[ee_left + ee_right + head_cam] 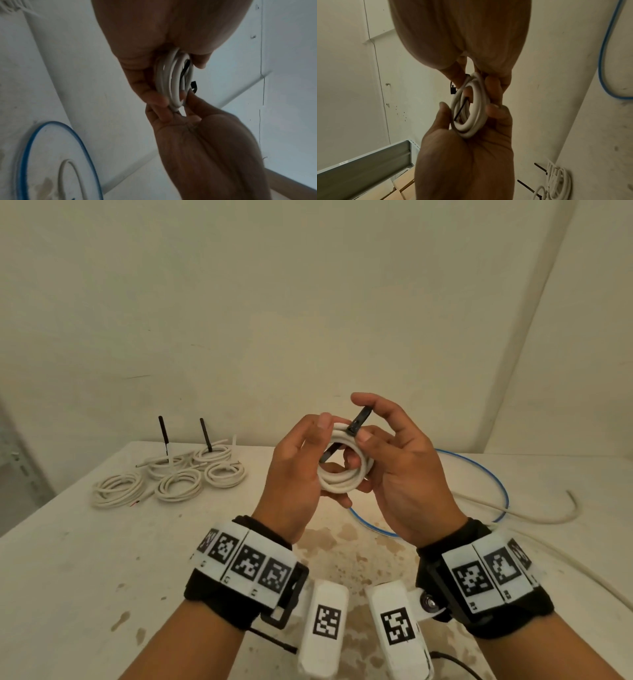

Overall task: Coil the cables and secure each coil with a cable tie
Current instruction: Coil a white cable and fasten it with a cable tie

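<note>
Both hands hold a small white cable coil (344,474) up above the table (85,559). My left hand (318,440) grips the coil's left side, thumb on top and fingers curled beneath. A black cable tie (358,422) wraps the top of the coil; its tail crosses the coil's hole. My right hand (363,419) pinches the tie's upper end between thumb and forefinger, with its lower fingers against the coil's right side. The left wrist view shows the coil (173,81) edge-on and the tie (193,86) behind it. The right wrist view shows the coil (471,108) and the tie's tail (461,108).
Several white coils (171,477) lie at the table's back left, two with black ties sticking up. A blue cable loop (496,491) and a loose white cable (548,517) lie to the right. Brown stains mark the table's near centre. A grey metal shelf (368,162) stands to the left.
</note>
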